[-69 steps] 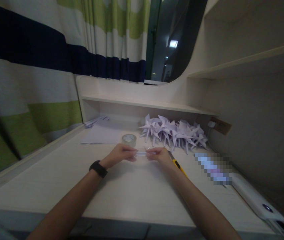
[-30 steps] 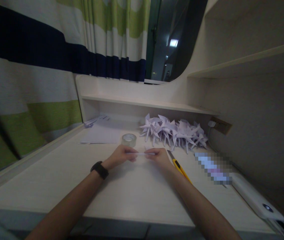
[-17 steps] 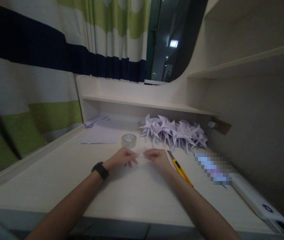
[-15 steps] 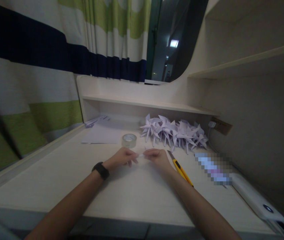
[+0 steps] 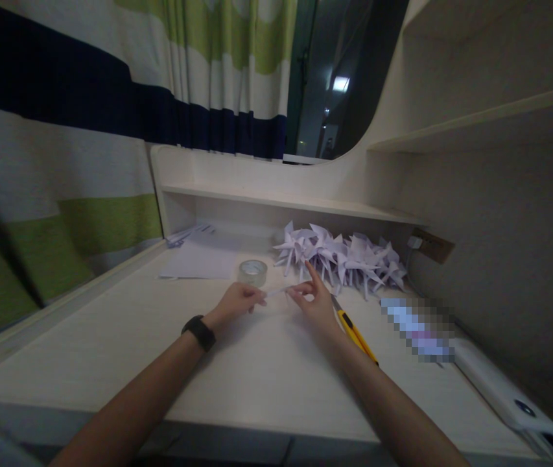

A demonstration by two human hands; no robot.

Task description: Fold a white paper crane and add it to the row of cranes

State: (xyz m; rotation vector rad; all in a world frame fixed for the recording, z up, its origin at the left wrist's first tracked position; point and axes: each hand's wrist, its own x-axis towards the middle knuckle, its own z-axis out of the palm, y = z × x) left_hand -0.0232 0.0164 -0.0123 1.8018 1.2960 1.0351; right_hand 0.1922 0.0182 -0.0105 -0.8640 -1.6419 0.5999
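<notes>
A thin white paper strip or rolled stick [image 5: 276, 292] spans the gap between my hands, just above the desk. My left hand [image 5: 238, 305], with a dark watch on its wrist, is closed on the left end. At the right end, my right hand [image 5: 316, 303] pinches it between thumb and a finger while the index finger points up and away. Right behind my left hand stands a roll of clear tape [image 5: 252, 273]. A yellow utility knife [image 5: 354, 334] lies beside my right forearm, its blade end near the hand.
White paper pinwheels [image 5: 344, 256] are heaped at the back right. Paper sheets [image 5: 201, 258] and rolled paper sticks [image 5: 189, 235] lie back left. On the right are a blurred-out flat object [image 5: 417, 329] and a white elongated device [image 5: 500, 386]. A low shelf [image 5: 276, 200] overhangs the back.
My hands have moved slightly apart, showing more of the white paper piece between them. My right index finger has lifted and straightened.
</notes>
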